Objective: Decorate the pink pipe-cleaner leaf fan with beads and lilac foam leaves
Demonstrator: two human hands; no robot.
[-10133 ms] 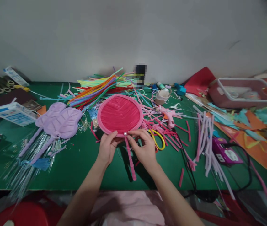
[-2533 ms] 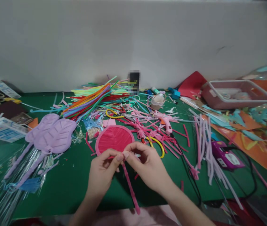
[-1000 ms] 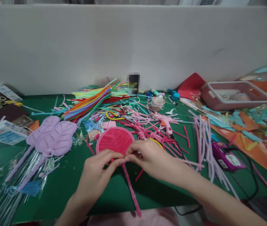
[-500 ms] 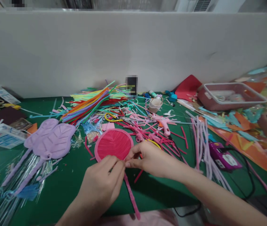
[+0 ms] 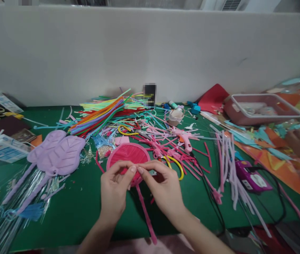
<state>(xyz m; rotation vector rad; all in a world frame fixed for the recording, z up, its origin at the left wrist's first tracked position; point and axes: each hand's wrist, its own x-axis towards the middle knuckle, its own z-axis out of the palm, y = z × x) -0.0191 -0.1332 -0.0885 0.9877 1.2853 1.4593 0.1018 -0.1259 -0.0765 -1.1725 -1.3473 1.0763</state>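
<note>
Over the green desk [image 5: 78, 225], at lower centre of the frame, the pink fan [image 5: 128, 151] is seen behind the fingers. Across its lower disc, the left hand [image 5: 114, 188] and right hand [image 5: 165, 187] are pinched narrow, tips meeting; whether anything is gripped there cannot be told. The disc's lower edge is partly covered. Since half a second ago, the yellow loop [image 5: 183, 172] right of centre has been uncovered.

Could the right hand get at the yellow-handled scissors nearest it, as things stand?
Probably yes: the right hand is beside the yellow-handled scissors, and nothing covers their outer loop. Its fingers meet the left hand over the pink fan, so may need freeing first.
</note>
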